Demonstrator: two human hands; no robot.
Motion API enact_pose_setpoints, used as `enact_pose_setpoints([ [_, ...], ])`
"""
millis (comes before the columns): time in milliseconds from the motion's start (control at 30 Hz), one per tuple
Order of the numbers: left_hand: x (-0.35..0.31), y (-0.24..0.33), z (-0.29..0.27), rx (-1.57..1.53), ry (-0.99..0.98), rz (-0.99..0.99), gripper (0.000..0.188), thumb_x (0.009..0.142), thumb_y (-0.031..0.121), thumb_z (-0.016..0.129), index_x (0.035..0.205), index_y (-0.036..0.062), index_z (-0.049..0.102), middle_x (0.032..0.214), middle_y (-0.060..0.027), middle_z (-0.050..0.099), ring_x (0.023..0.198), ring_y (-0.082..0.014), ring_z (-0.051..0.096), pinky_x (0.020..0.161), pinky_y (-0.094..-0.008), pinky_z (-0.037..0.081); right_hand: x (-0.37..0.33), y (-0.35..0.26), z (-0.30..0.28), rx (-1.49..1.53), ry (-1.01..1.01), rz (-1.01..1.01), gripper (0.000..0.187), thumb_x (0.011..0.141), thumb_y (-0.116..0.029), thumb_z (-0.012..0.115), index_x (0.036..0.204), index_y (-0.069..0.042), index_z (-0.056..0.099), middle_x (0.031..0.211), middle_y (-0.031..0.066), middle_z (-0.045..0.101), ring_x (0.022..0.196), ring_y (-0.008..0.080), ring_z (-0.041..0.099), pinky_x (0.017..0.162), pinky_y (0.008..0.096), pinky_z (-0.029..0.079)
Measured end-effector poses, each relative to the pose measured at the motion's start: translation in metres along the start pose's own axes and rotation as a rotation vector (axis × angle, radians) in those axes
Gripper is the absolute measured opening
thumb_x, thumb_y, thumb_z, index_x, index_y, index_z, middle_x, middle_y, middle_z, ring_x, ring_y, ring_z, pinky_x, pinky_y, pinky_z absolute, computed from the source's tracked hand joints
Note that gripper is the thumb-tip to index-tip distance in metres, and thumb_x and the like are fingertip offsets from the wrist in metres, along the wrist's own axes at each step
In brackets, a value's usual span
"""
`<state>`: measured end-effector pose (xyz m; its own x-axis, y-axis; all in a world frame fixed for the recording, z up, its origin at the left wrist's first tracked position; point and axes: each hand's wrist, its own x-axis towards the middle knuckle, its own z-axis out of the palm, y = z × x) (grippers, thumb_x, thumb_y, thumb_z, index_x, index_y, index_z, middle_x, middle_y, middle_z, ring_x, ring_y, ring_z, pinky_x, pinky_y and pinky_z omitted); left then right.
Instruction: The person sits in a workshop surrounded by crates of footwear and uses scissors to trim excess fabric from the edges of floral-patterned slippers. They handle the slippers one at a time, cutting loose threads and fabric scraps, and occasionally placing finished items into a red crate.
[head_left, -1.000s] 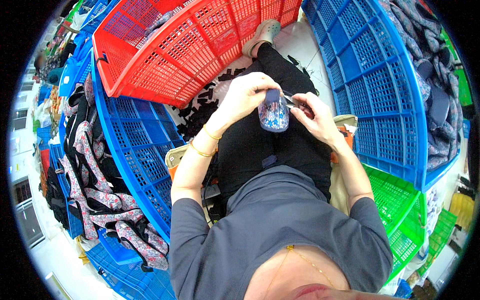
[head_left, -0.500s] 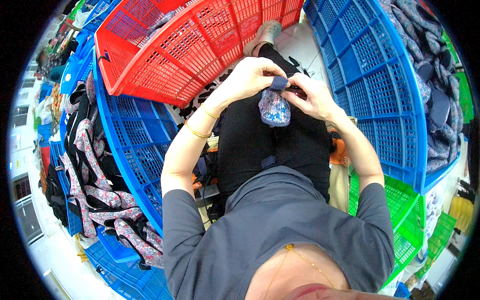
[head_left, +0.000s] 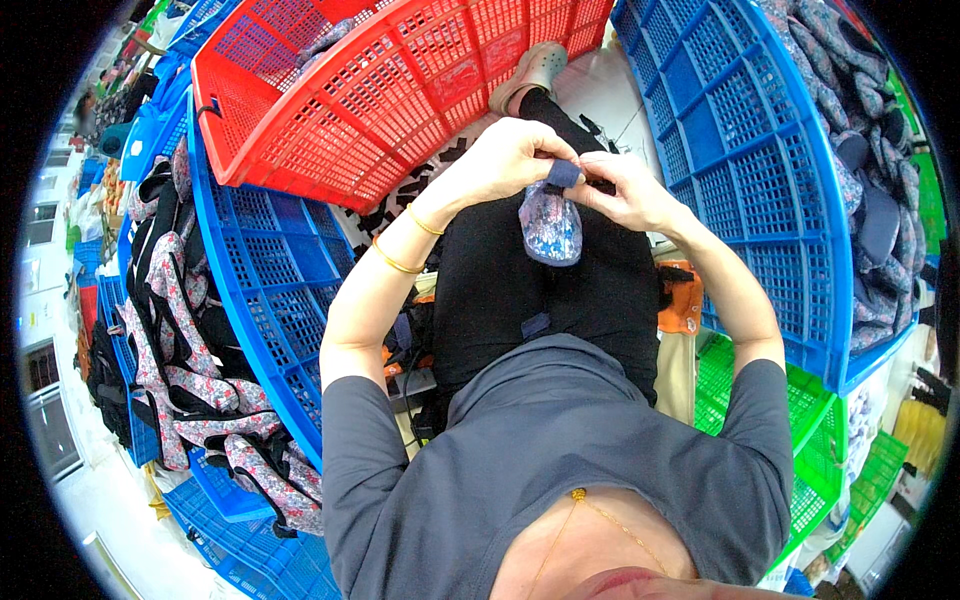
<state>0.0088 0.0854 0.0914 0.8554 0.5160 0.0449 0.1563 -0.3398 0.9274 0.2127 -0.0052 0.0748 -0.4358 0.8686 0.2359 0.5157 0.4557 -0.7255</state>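
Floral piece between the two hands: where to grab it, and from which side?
I'd pinch the rounded lower end of the floral piece, coming from the torso side. The left hand and right hand crowd the dark blue tab at the other end, while the rounded end points toward the torso, clear of fingers.

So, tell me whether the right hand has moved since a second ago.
Yes: the right hand has moved up the picture, toward the red basket, whose lower edge has barely changed place.
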Motion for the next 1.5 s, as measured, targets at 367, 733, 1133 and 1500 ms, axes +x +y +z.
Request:
enact_pose_setpoints([
  [367,-0.033,-0.033,-0.044,0.658,0.335,-0.038,0.024,0.081,0.015,0.072,0.1,0.0005,0.069,0.093,-0.0092,0.07,0.089,-0.0213,0.064,0.086,-0.0326,0.049,-0.058,0.025,0.021,0.486,0.253,0.555,0.028,0.094,-0.028,0.064,0.108,-0.004,0.059,0.089,-0.0033,0.059,0.081,0.0044,0.053,0.069,0.0217,0.043],
  [733,-0.062,-0.011,0.053,0.328,0.04,0.193,0.028,0.074,0.025,0.078,0.094,0.0072,0.068,0.086,-0.0055,0.059,0.088,-0.0248,0.051,0.083,-0.0354,0.041,-0.087,-0.017,0.093,1.31,0.345,0.881,0.051,0.085,-0.021,0.074,0.122,-0.006,0.044,0.086,0.0063,0.065,0.053,0.0041,0.052,0.039,0.0155,0.026],
  [1133,-0.102,0.0,0.104,0.563,0.643,0.442,0.03,0.066,0.004,0.08,0.092,0.0094,0.066,0.089,-0.0029,0.062,0.085,-0.0236,0.057,0.077,-0.0345,0.047,-0.047,-0.03,0.088,1.323,0.588,0.601,0.054,0.084,-0.005,0.07,0.131,0.0,0.044,0.107,0.0051,0.068,0.055,-0.0022,0.048,0.04,0.0133,0.029],
  [1500,-0.09,-0.018,0.099,0.313,0.662,0.154,0.025,0.077,0.007,0.075,0.1,0.0042,0.068,0.087,-0.0066,0.059,0.087,-0.0219,0.055,0.077,-0.0315,0.044,-0.045,-0.012,0.088,0.787,0.647,0.529,0.048,0.086,-0.012,0.071,0.127,-0.002,0.048,0.113,0.0061,0.059,0.085,0.01,0.057,0.079,0.0241,0.047],
])
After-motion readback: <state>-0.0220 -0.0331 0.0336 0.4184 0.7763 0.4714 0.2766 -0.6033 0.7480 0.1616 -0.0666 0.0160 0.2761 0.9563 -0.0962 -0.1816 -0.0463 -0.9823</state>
